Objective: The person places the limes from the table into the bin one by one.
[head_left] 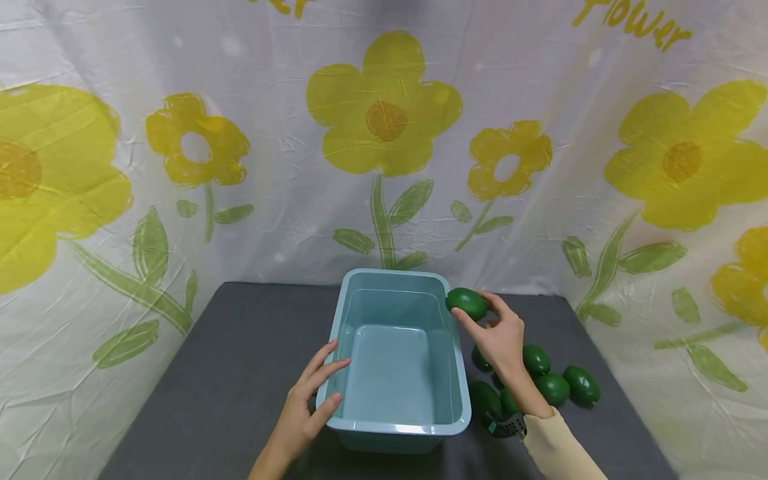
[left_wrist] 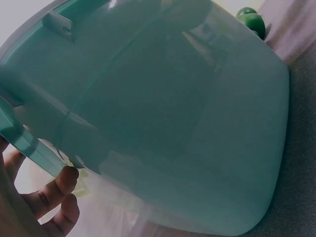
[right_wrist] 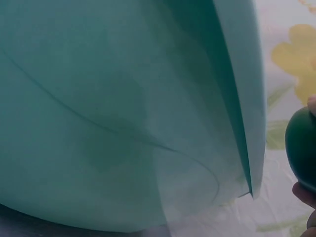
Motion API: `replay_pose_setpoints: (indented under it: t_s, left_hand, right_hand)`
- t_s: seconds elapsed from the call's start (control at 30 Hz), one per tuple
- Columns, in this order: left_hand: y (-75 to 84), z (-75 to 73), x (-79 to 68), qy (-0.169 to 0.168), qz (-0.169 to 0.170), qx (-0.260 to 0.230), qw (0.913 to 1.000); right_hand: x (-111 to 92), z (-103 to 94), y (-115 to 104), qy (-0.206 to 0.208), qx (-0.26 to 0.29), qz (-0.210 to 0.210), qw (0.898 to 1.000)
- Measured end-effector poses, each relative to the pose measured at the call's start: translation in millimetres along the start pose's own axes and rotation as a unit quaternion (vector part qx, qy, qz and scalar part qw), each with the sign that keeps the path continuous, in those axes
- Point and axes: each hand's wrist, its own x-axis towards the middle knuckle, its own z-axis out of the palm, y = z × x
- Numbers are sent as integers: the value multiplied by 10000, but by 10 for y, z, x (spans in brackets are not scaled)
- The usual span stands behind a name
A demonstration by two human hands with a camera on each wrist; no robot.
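A light-blue plastic basin [head_left: 393, 427] stands on the dark table. My left hand [head_left: 303, 400] holds its left rim, fingers reaching over the edge; in the left wrist view, curled fingertips [left_wrist: 66, 180] show beside the rim. My right hand [head_left: 501, 337] pinches a glossy dark-green oval fruit [head_left: 467, 304], like an avocado, between thumb and fingers. It is held up at the basin's far right rim. At the edge of the right wrist view, part of that fruit [right_wrist: 302, 148] shows beyond the basin's wall [right_wrist: 98, 98].
Several more green fruits [head_left: 582, 385] lie on the table right of the basin, partly hidden by my right forearm and its black wristband [head_left: 507, 425]. The grey-black tabletop [head_left: 258, 347] extends left. A white curtain with yellow flowers [head_left: 384, 120] hangs behind and along both sides.
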Motion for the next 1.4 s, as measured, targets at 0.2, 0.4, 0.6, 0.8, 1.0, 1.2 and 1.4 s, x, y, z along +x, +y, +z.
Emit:
replay_pose_setpoints:
  t_s: [0.2,0.4,0.6,0.8,1.0,1.2,1.4]
  left_hand:
    - [-12,7,0,-58,-38,-22,10000]
    - [-25,15,-2,-36,2,-42,10000]
    - [-15,14,-20,-50,-14,-94,9999]
    - [4,14,-29,-7,-99,-75,9999]
    - [14,7,-28,-2,-256,-144,9996]
    - [16,5,-6,1,-219,-192,9996]
    - [17,16,-3,-7,-249,-141,9996]
  right_hand:
    - [16,27,-39,-224,-71,-196,9995]
    - [56,54,-88,-732,-306,-493,9956]
    - [72,3,-98,-840,-496,-490,9940]
    - [61,-115,-68,-692,-531,-457,9951]
    - [10,-270,23,-560,-607,-304,9961]
    - [-52,-477,178,-401,-744,-79,9964]
    - [-57,-681,267,-293,-750,90,9967]
